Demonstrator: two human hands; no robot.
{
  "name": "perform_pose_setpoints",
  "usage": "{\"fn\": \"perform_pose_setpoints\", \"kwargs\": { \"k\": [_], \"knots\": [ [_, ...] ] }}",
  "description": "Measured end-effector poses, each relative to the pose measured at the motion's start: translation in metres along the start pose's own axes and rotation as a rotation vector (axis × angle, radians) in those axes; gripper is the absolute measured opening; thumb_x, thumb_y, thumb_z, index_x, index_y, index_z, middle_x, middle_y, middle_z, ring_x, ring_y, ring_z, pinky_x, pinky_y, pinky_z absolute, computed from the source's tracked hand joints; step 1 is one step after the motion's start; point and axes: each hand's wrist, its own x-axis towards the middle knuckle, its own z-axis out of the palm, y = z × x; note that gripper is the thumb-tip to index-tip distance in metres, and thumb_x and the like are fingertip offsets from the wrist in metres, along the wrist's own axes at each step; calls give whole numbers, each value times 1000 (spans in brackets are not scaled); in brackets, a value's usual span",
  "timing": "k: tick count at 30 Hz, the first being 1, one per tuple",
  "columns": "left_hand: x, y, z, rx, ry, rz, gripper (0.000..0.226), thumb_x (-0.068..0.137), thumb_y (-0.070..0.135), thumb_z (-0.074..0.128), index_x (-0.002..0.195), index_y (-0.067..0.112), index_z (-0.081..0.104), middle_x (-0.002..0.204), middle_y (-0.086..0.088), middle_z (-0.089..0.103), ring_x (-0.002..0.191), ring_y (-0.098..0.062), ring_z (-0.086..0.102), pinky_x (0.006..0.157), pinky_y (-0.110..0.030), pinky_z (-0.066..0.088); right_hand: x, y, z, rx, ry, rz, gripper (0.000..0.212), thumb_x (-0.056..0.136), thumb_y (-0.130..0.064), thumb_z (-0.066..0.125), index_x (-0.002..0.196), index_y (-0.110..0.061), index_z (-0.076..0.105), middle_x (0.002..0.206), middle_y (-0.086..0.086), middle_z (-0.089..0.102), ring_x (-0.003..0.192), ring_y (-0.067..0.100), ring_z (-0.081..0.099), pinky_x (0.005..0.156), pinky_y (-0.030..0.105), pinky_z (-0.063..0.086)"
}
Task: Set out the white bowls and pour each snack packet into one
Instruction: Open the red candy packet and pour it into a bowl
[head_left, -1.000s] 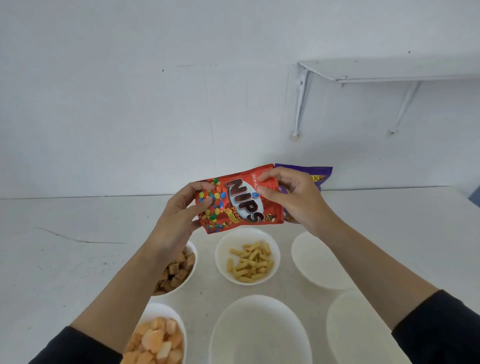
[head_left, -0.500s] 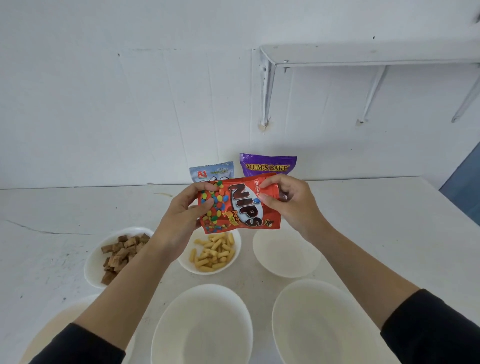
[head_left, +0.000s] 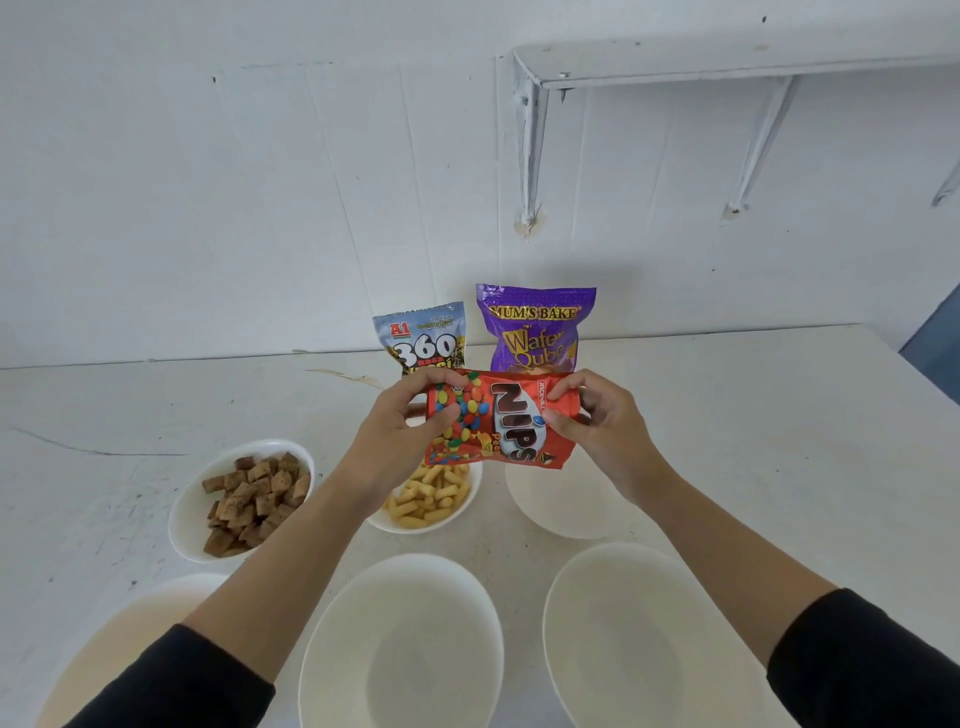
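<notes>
"What changed just then?"

"I turned the red packet (head_left: 498, 421) a bit more. It looked shut, so nothing was poured yet."

"Where was it?"

"In the middle of the frame, above the empty bowl (head_left: 561, 512). My left hand (head_left: 400, 431) pinched its left end and my right hand (head_left: 597, 426) pinched its right end. It lay long-ways across, top pointing right."

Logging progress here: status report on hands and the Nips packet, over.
Left hand, right hand both pinch the Nips packet. No tear visible. Empty bowl under it, nothing blocking.
</notes>
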Motion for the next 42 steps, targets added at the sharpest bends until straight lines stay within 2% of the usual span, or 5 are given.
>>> {"fn": "perform_pose_setpoints", "kwargs": {
  "k": [16,20,24,29,42],
  "knots": [
    [-4,11,0,57,18,19,16,98,20,66,104,36,68,122,14,62,111,-18,63,74,-33,64,2,2,-2,-5,-5,-34,18,89,-3,71,96,-14,59,116,6,69,108,20,69,77,41,63],
    [-3,19,-2,38,38,38,17,97,21,67,102,37,70,122,13,64,112,-19,64,79,-38,64,3,-13,-3,-3,0,-61,17,90,-3,70,98,-10,57,114,3,71,103,15,70,63,24,59],
    [-1,30,-9,75,42,60,16,96,24,68,109,34,70,132,7,61,116,-20,62,84,-43,64,5,-23,-4,28,-7,-83,18,89,-2,71,98,-10,58,116,5,70,108,16,69,75,33,62],
    [0,44,-12,149,-19,98,20,93,28,71,111,38,70,127,9,63,111,-13,63,73,-25,62,4,-23,-8,17,-8,-77,20,89,-2,70,102,-4,56,120,9,69,111,20,67,78,34,63],
    [0,38,1,246,-124,26,19,95,34,69,113,40,67,121,25,58,109,-9,61,68,-21,60,-10,1,-10,7,27,34,20,88,-13,75,96,-12,56,106,-7,74,102,13,72,69,35,63]
  ]
}}
